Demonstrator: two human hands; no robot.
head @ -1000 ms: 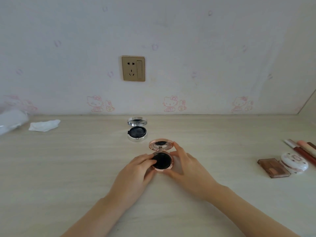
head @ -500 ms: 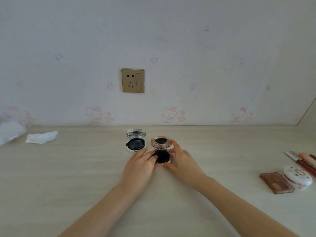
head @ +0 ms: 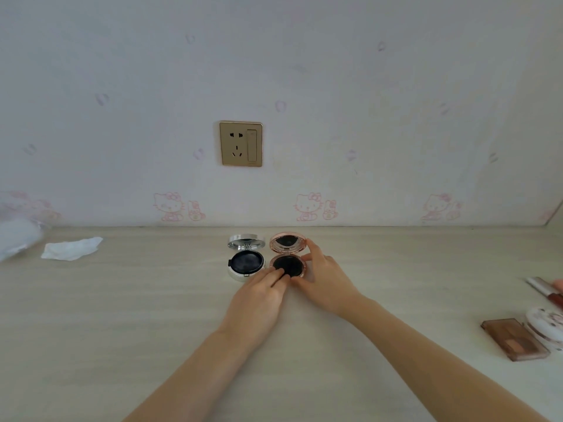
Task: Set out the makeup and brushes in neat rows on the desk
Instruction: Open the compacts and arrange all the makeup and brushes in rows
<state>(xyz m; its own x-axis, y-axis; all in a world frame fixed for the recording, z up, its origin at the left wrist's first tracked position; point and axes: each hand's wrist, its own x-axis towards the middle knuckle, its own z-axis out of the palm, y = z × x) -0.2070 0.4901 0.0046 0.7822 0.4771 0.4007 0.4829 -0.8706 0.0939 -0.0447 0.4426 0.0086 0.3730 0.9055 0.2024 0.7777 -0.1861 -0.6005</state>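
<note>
- Pink compact [head: 288, 257]: open, lid upright at the back, dark pad showing in the base; it sits on the table [head: 122, 315] toward 12 o'clock from the person, near the wall [head: 335, 86]
- Silver compact [head: 245, 260]: open likewise, just beside the pink compact at its 9 o'clock; whether the two cases touch cannot be told; together they form a short row parallel to the wall
- Left hand [head: 259, 296]: at 6 to 7 o'clock of the pink compact, fingers [head: 278, 275] together and lightly bent, tips resting on the front rim and dark pad
- Right hand [head: 327, 277]: at 3 to 4 o'clock of the pink compact, fingers curled round the case, one fingertip up against the lid's right edge, thumb at the base's lower rim
- Brown palette [head: 515, 342]: flat on the table at 3 o'clock, well apart from the compacts
- White round case [head: 548, 325]: just beside the palette on its right, cut by the frame edge
- Tubes [head: 545, 287]: several slim items at far right, beyond the white case, partly out of frame; type cannot be told
- Tissue [head: 73, 248]: crumpled, at 10 o'clock near the wall
- Pale bundle [head: 18, 239]: blurred at the far left edge, beside the tissue
- Socket [head: 240, 143]: gold plate on the wall, above the compacts
</note>
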